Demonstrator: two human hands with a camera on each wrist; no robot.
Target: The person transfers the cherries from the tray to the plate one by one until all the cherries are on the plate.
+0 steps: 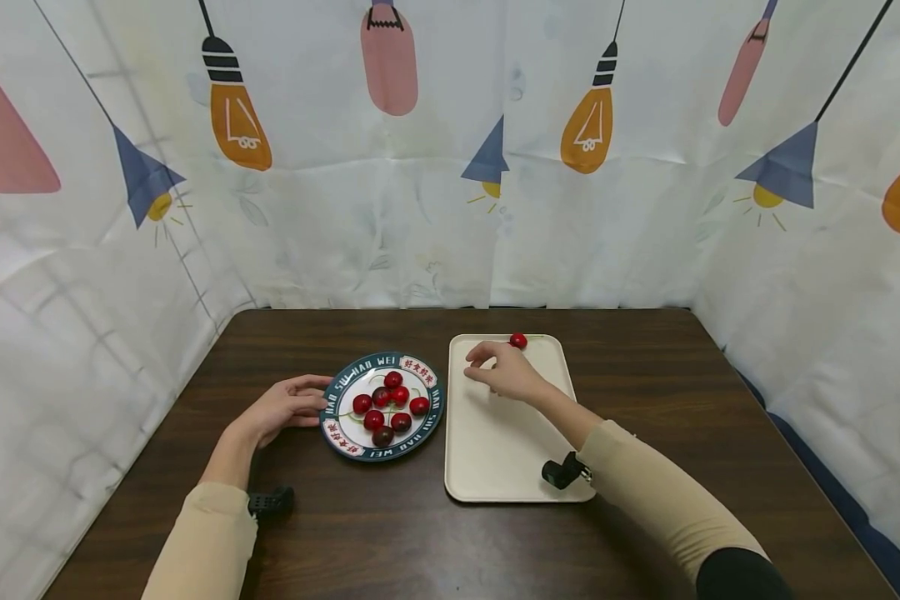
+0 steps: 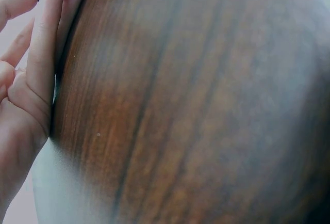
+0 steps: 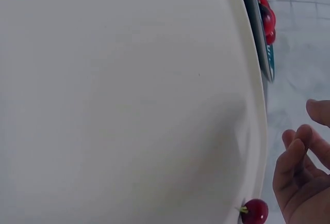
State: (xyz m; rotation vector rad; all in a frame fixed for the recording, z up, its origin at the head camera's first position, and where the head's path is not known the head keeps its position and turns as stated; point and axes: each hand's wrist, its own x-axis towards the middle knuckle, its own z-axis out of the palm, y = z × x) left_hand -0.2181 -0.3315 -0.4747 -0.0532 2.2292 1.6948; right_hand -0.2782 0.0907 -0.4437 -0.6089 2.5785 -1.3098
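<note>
My left hand lies at the left rim of a round plate, its fingertips right at the edge. Several dark and bright red cherries with stems sit in the middle of that plate. Over a cream rectangular tray, my right hand hovers with thumb and fingers apart and nothing between them. A single cherry lies at the tray's far edge, beyond that hand. In the right wrist view, the lone cherry shows at the rim, near the bent fingers.
The plate and tray stand side by side on a dark wooden table. A white printed curtain closes off the back and both sides. Dark wrist cameras are strapped at both sleeves.
</note>
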